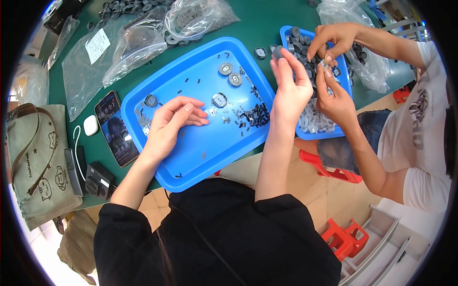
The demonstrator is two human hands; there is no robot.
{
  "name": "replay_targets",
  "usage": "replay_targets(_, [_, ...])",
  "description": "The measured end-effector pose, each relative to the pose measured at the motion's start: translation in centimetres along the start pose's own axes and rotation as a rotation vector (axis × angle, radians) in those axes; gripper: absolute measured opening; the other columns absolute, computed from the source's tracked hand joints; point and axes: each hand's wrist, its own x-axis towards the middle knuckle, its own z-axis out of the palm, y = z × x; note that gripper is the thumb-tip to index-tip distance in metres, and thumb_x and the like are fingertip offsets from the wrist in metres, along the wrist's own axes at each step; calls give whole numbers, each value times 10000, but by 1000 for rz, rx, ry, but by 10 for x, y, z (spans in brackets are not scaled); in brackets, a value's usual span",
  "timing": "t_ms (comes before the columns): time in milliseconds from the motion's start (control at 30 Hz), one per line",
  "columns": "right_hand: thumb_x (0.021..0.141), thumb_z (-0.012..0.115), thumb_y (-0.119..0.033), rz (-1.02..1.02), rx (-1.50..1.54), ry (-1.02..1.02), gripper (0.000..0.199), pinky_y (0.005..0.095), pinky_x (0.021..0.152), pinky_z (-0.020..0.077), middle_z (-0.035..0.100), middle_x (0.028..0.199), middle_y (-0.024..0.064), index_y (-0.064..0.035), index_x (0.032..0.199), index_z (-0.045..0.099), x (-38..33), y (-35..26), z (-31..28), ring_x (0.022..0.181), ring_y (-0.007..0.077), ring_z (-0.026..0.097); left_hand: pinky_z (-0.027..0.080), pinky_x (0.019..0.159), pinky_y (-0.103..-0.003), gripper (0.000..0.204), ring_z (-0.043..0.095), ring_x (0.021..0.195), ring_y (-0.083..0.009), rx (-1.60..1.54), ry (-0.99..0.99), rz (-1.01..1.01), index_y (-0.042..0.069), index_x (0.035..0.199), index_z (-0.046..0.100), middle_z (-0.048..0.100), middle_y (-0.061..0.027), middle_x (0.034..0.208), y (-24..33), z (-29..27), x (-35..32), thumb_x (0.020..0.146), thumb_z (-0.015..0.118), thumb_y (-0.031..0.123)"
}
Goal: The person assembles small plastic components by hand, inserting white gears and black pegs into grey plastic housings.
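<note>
Grey, round and small, a disc [278, 51] sits pinched in our right hand [290, 90], raised above the blue tray's [191, 157] right edge so we can see it. Our left hand [172, 123] rests in the tray, fingers loosely spread, reaching small metal clips [212, 112] kept beside black bits [255, 116]. On the tabletop [257, 21], a co-worker's hands [334, 71] work over a second tray [286, 33].

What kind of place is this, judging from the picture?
Probably a small assembly workshop: blue trays of tiny parts on a green table, plastic bags of grey rings, and a co-worker's hands sorting nearby.
</note>
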Motion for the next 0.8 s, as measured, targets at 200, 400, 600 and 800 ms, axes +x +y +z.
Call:
replay_targets(200, [851, 624, -64, -420, -687, 186, 454, 344, 1012, 379, 320, 1414, 228, 139, 1234, 487, 7, 12, 5, 1254, 270, 432, 493, 817, -280, 294, 635, 881, -179, -13, 1, 18, -41, 1073, 568, 633, -127, 938, 2, 0, 0, 984, 435, 205])
replay_targets(400, [815, 622, -230, -215, -1011, 22, 811, 452, 1116, 186, -10, 1423, 413, 222, 1335, 194, -6, 2, 13, 1362, 504, 95, 487, 810, -276, 304, 625, 869, -166, 4, 1, 30, -44, 1059, 577, 636, -120, 924, 1, 0, 1, 985, 441, 218])
replay_targets(600, [808, 620, -242, -267, -1138, 41, 803, 465, 1115, 188, 24, 1420, 414, 229, 1321, 221, -10, 4, 12, 1345, 527, 116, 487, 804, -274, 302, 621, 858, -159, 26, -9, 39, -43, 1048, 583, 637, -118, 919, 1, 1, 1, 985, 442, 217])
replay_targets(800, [823, 591, -185, -328, -1198, 32, 664, 484, 1093, 240, 167, 1387, 407, 223, 1276, 328, -20, 0, 9, 1319, 500, 217, 488, 795, -274, 299, 621, 850, -160, 27, -8, 38, -41, 1047, 585, 637, -116, 918, -1, 0, 0, 987, 437, 212])
